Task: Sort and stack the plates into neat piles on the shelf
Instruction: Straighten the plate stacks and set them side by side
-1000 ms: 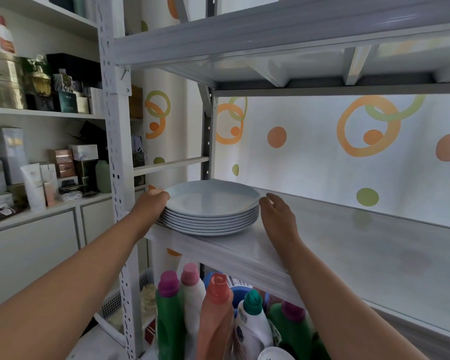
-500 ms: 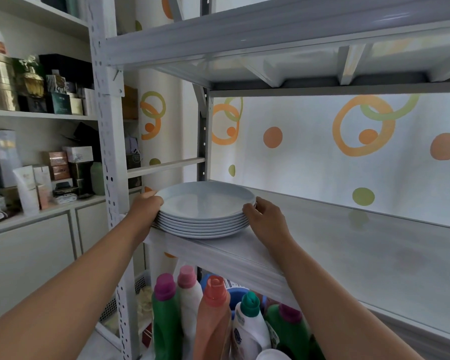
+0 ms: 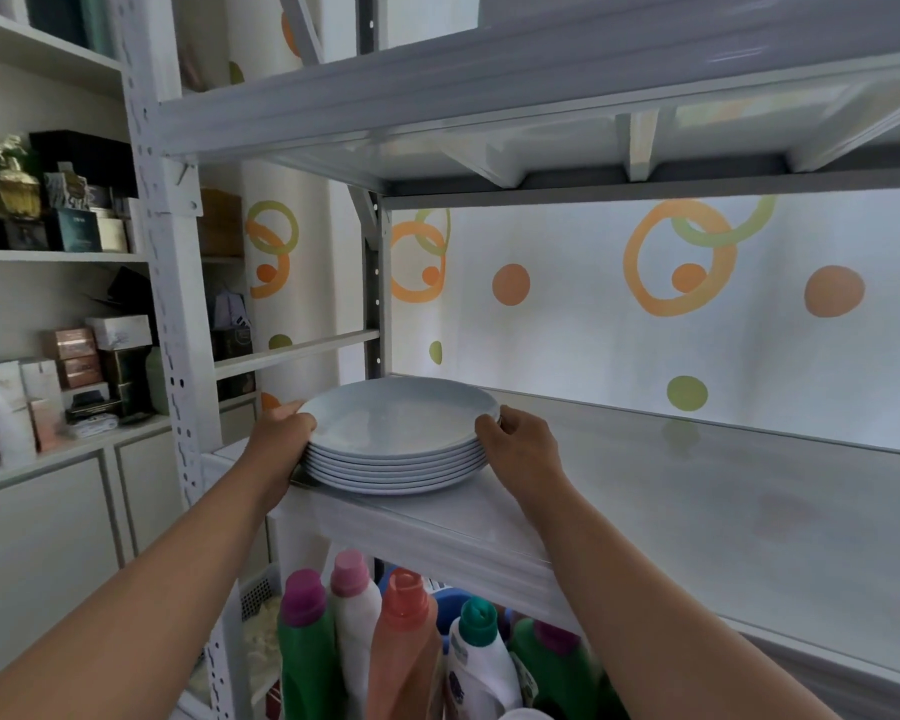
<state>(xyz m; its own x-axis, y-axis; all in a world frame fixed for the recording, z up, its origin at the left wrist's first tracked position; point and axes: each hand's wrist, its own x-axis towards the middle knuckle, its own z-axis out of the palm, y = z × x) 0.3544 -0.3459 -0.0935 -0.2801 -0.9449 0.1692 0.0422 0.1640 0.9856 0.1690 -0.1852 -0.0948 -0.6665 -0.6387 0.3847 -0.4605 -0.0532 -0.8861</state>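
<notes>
A white metal rack [image 3: 167,283] fills the view; its middle shelf [image 3: 697,517] is a pale, glossy board, backed by a wall [image 3: 593,324] with orange and green rings and dots; another shelf [image 3: 489,90] hangs above. On the left stands a cabinet [image 3: 42,511] with boxes [image 3: 81,350] and tubes on its counter and on the ledge above. Below the middle shelf stand bottles [image 3: 385,646] with pink, purple, orange and teal caps. The plates [image 3: 398,433], pale blue-grey, sit in one even pile at the left end of the middle shelf, close to its front edge. The left hand [image 3: 281,439] presses on the pile's left side, its grip curled round the rims, thumb on the top plate's edge; the right hand [image 3: 520,444] does the same on the right side, fingers bent against the rims; both hands clasp the pile between them, forearms reaching up from the lower corners.
</notes>
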